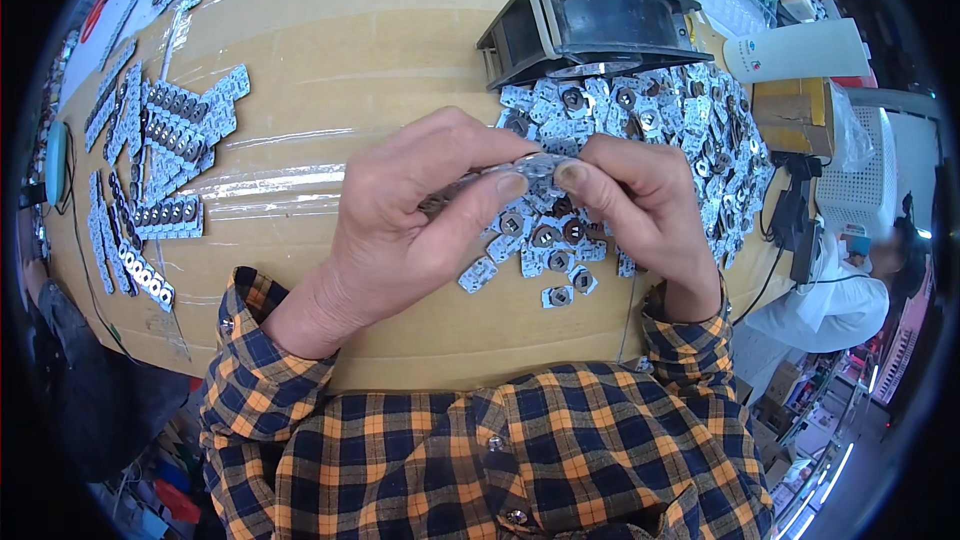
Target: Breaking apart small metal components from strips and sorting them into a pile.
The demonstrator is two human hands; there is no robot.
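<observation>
Both hands meet in front of my chest over a cardboard-covered table. Between the thumb and fingers of my left hand point(405, 220) is a small silvery-grey patterned piece point(538, 169), much of it hidden by the fingers. My right hand point(652, 200) pinches the other end of it, thumb tip on the near side. Directly beneath and beyond the hands spreads a pile of small pale blue-grey pieces point(700, 130), many with a round dark metal button-like disc. A few loose ones, such as a disc-bearing piece point(558, 261), lie nearer to me.
A black box-shaped fan point(615, 25) stands behind the pile. On the left lie rows of joined disc strips point(175, 130). To the right are a pale green cup point(800, 50), a cardboard box point(790, 115), black cables and a white perforated basket point(860, 170). Another person sits far right.
</observation>
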